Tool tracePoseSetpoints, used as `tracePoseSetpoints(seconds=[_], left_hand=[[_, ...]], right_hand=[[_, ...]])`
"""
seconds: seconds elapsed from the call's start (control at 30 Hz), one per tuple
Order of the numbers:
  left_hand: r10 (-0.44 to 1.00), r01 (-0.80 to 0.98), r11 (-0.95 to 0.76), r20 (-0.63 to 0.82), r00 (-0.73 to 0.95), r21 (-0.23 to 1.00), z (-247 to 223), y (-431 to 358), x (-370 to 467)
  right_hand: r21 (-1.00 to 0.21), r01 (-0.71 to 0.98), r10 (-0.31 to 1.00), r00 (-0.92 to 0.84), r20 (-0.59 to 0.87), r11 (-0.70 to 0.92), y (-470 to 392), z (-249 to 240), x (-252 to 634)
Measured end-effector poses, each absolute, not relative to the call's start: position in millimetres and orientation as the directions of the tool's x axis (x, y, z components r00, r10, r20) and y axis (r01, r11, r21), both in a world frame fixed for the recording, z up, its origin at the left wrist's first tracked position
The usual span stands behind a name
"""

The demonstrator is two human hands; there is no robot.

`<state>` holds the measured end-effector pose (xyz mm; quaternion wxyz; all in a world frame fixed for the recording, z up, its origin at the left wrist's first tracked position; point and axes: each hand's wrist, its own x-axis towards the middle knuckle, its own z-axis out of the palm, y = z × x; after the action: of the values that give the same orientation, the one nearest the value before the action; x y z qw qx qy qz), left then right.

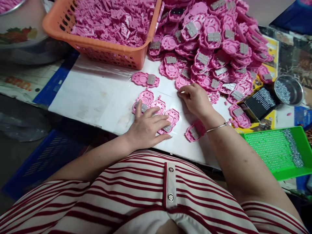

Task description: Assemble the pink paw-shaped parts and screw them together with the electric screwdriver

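Observation:
My left hand [147,128] lies with fingers spread over a row of pink plastic casings with grey metal plates. Its thumb rests at one casing [147,96], and its fingers cover parts of a middle casing [159,104] and a right one [173,115]. My right hand [196,100] is at the front of the casing pile, thumb and forefinger pinched together. Whatever it may hold is too small or hidden to make out. Another casing [193,132] lies below the right wrist, partly covered by it. One more casing [145,79] lies flat beyond the left hand.
An orange basket [109,48] of small pink parts stands at the back left, beside a large pile of pink casings [202,58]. To the right are a metal bowl [298,97], a black box [258,112] and a green tray [258,156], all with small silvery pieces.

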<state>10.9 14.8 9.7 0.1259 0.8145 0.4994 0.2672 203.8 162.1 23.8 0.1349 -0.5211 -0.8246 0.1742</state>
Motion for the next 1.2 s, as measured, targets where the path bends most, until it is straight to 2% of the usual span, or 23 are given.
tracePoseSetpoints(seconds=[0.13, 0.3, 0.37, 0.47, 0.53, 0.87, 1.03, 1.2], left_hand=[[0.881, 0.745, -0.469, 0.316, 0.353, 0.475, 8.4, 15.1, 10.4], [0.874, 0.738, -0.482, 0.315, 0.369, 0.473, 8.0, 15.4, 9.3], [0.876, 0.740, -0.478, 0.314, 0.365, 0.473, 8.3, 15.4, 9.3], [0.877, 0.742, -0.477, 0.314, 0.364, 0.470, 8.6, 15.3, 9.5], [0.876, 0.741, -0.479, 0.318, 0.363, 0.471, 8.3, 15.3, 9.6], [0.874, 0.739, -0.482, 0.314, 0.371, 0.470, 9.3, 16.3, 9.4], [0.874, 0.739, -0.484, 0.308, 0.377, 0.469, 9.2, 15.9, 9.5], [0.875, 0.734, -0.482, 0.308, 0.374, 0.479, 8.1, 15.6, 9.3]], right_hand=[[-0.284, 0.815, 0.856, -0.516, 0.042, 0.505, 154.1, 30.2, 201.2], [-0.366, 0.779, 0.842, -0.539, 0.024, 0.509, 133.3, 36.8, 200.1], [-0.475, 0.776, 0.883, -0.469, 0.007, 0.415, 128.1, 39.9, 198.1], [-0.725, 0.677, 0.924, -0.348, -0.161, 0.128, 125.6, 45.6, 193.5], [-0.781, 0.624, 0.907, -0.323, -0.272, -0.012, 126.2, 49.0, 190.4], [-0.713, 0.698, 0.847, -0.335, -0.413, -0.072, 136.8, 53.2, 188.4], [-0.660, 0.751, 0.876, -0.303, -0.374, -0.022, 135.4, 46.6, 184.0], [-0.516, 0.853, 0.912, -0.273, -0.308, 0.081, 128.1, 39.2, 177.4]])
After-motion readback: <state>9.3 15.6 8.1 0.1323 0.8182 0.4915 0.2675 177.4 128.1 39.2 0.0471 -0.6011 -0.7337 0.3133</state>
